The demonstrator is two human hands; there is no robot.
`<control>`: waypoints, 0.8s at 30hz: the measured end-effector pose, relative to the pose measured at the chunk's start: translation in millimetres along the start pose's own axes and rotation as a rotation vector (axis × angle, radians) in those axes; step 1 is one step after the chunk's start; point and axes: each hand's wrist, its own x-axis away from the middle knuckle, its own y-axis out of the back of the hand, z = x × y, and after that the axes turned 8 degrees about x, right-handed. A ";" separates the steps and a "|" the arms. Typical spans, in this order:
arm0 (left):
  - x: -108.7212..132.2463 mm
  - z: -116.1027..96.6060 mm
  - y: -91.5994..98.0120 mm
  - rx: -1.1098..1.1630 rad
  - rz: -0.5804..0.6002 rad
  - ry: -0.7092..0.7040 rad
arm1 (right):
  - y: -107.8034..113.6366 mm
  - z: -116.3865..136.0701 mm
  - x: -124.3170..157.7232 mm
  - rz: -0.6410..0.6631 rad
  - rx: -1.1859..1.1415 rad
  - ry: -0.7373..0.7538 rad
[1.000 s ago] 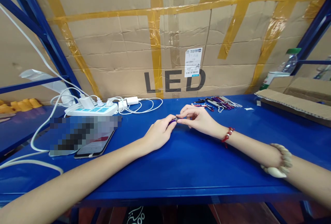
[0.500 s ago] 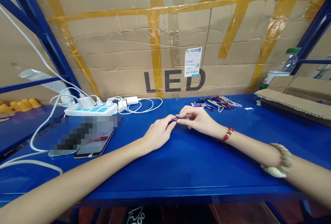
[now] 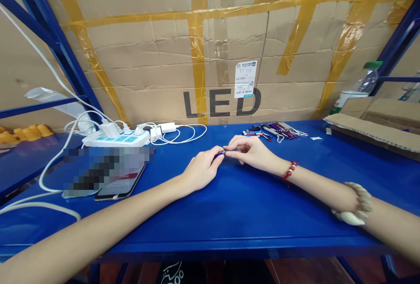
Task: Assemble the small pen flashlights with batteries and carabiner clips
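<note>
Over the middle of the blue table, my left hand (image 3: 201, 169) grips a small purple pen-like tube (image 3: 219, 154), most of it covered by the fingers. Thumb and index finger of my right hand (image 3: 251, 152) pinch the tube's metallic end, where the two hands meet. That end is too small to make out in detail. Behind my right hand lies a pile of similar slim tubes (image 3: 282, 130) in purple, red, silver and blue, some with metal clips.
A white power strip (image 3: 131, 139) with plugs and cables sits at the left, near a phone (image 3: 123, 183) and a blurred-out area. At the right are an open cardboard box (image 3: 370, 133) and a plastic bottle (image 3: 369, 78). A large taped carton (image 3: 157, 69) stands behind the table (image 3: 249, 214).
Almost nothing differs. Both hands stay together at the purple tube, its metallic end showing slightly differently between the fingertips.
</note>
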 end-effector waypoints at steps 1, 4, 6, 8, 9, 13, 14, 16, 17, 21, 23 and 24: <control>-0.1 -0.2 0.0 -0.005 0.001 0.001 | -0.2 0.0 0.2 0.004 0.001 -0.014; -0.2 -0.1 0.0 -0.012 0.004 0.001 | -0.3 0.1 0.6 0.018 0.000 -0.051; 0.0 0.2 -0.1 -0.009 0.002 -0.004 | -0.2 0.3 0.6 0.018 -0.005 -0.054; 0.3 0.4 -0.1 -0.005 0.002 -0.007 | 0.1 0.6 0.5 0.009 -0.012 -0.036; 0.5 0.4 0.0 -0.004 0.001 -0.008 | 0.3 0.7 0.3 0.006 -0.014 -0.024; 0.7 0.0 0.4 -0.004 0.002 -0.004 | 0.6 0.8 -0.3 0.009 -0.019 0.003; 0.7 -0.1 0.4 -0.003 0.003 -0.004 | 0.5 0.8 -0.3 0.010 -0.020 0.001; 0.6 0.0 0.3 -0.002 0.003 -0.006 | 0.3 0.6 -0.4 0.009 -0.018 -0.008; 0.5 0.1 0.2 -0.003 0.001 -0.008 | 0.2 0.5 -0.4 0.008 -0.016 -0.013; 0.4 0.2 -0.1 -0.014 -0.005 -0.012 | -0.2 0.4 -0.3 0.007 -0.006 -0.042; 0.4 -0.1 0.1 -0.018 -0.003 -0.009 | -0.1 0.3 -0.3 0.008 -0.003 -0.045; 0.4 -0.2 0.2 -0.018 -0.001 -0.007 | -0.1 0.3 -0.3 0.008 -0.002 -0.042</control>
